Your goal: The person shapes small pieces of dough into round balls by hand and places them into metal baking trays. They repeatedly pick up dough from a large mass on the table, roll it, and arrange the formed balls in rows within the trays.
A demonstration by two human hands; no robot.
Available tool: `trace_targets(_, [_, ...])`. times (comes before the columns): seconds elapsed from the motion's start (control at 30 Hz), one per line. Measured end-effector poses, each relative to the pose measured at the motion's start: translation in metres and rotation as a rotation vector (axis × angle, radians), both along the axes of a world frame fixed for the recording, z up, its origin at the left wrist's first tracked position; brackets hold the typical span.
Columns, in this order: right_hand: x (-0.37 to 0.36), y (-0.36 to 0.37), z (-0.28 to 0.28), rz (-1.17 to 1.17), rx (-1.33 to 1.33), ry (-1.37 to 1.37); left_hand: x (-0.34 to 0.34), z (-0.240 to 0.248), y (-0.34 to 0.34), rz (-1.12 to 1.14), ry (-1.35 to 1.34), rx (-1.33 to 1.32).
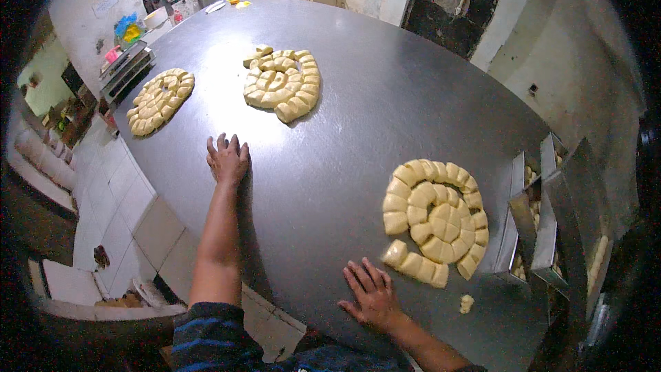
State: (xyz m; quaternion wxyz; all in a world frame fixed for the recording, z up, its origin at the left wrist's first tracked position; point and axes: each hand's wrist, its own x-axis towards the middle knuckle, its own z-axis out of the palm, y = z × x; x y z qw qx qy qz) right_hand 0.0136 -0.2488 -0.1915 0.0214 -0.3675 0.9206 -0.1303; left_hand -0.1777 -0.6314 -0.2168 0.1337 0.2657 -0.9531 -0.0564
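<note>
My left hand [228, 160] rests on the metal table [310, 158], its fingers spread and pointing away from me. Nothing is in it. Beyond it lies a coil of cut dough pieces [282, 83], and a second dough coil [162, 100] sits farther left. Also empty, my right hand [373, 295] has its fingers apart over the table's near side. Just past its fingertips is a short row of dough pieces [416, 264], beside the largest dough coil [441, 213]. A small dough scrap [466, 304] lies to the right of that hand.
Metal trays [547, 234] with pale pieces in them stand stacked at the table's right edge. At the far left edge is a boxy metal device [129, 69] that looks like a scale. Small items [231, 3] lie at the far end. White floor tiles [124, 200] show at left.
</note>
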Motion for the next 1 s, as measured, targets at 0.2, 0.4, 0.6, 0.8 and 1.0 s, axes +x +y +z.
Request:
trace_targets(0.2, [-0.026, -0.028, -0.003, -0.027, 0.206, -0.014, -0.097, -0.001, -0.056, 0.092, -0.208, 0.014])
trace_targets(0.4, [-0.03, -0.032, 0.005, -0.092, 0.083, -0.305, -0.196, -0.02, -0.075, 0.057, -0.245, 0.039])
trace_targets(0.6, [-0.037, -0.038, 0.015, -0.057, 0.087, -0.216, -0.253, -0.037, -0.033, -0.434, -0.102, 0.431])
trace_targets(0.8, [-0.041, -0.043, 0.022, -0.065, 0.19, -0.165, -0.231, 0.005, 0.054, -0.831, 0.561, 2.193])
trace_targets(1.0, [-0.035, -0.036, 0.012, -0.088, -0.004, -0.144, -0.136, 0.053, 0.11, -0.923, 0.933, 2.341])
